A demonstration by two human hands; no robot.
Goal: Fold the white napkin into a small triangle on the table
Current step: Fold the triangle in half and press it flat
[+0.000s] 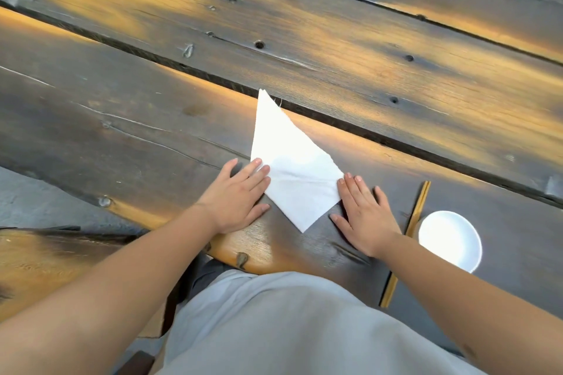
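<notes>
The white napkin [289,167] lies flat on the dark wooden plank table [122,131], folded into a long triangle with one tip pointing away from me and another towards me. My left hand [237,195] rests flat, palm down, with its fingertips on the napkin's left corner. My right hand [365,213] lies flat, fingers spread, its fingertips touching the napkin's right corner. Neither hand grips anything.
A pair of wooden chopsticks [417,213] lies to the right of my right hand, with a small white dish [451,240] beside them. A dark gap between planks [365,137] runs behind the napkin. The table's near edge [243,262] is just above my lap.
</notes>
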